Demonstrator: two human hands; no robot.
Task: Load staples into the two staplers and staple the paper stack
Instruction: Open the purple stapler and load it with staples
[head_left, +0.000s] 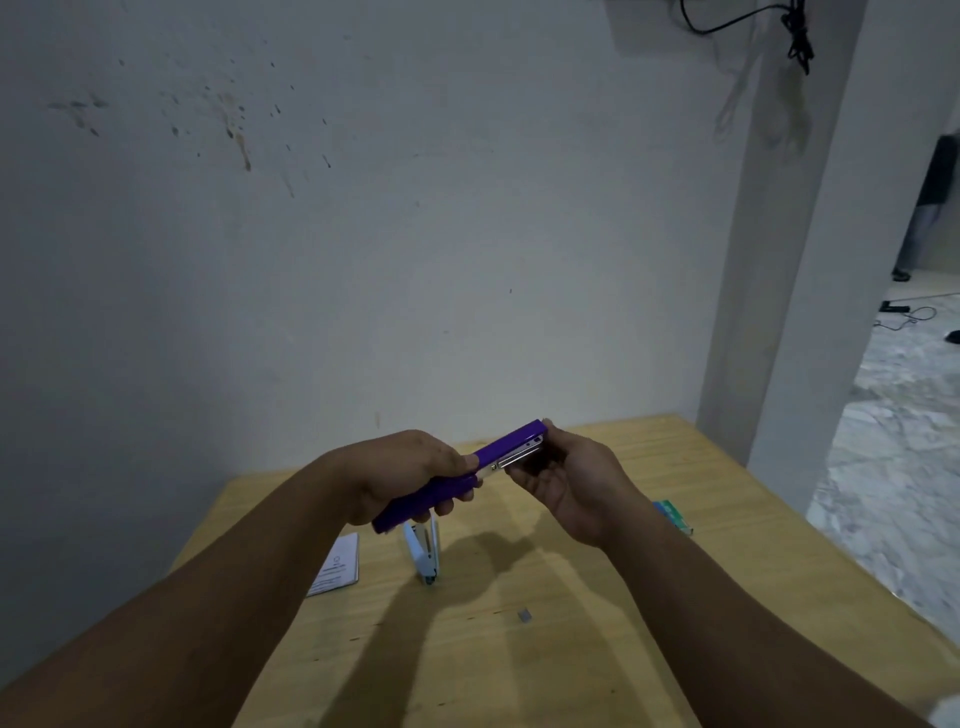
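My left hand (410, 475) grips the rear half of a purple stapler (511, 441), held in the air above the wooden table (649, 597). The stapler's metal staple channel (519, 457) shows along its underside near the front. My right hand (566, 478) holds the front end, fingers curled around the tip and channel. A white stapler (425, 553) lies on the table below my left hand, hinged open. A small stack of paper (336, 566) lies left of it. A short strip of staples (524, 616) lies on the table nearer to me.
A green box of staples (672, 514) sits near the table's right edge. A white wall stands just behind the table. To the right a pillar (779, 260) and open marble floor (893, 441) with cables on it.
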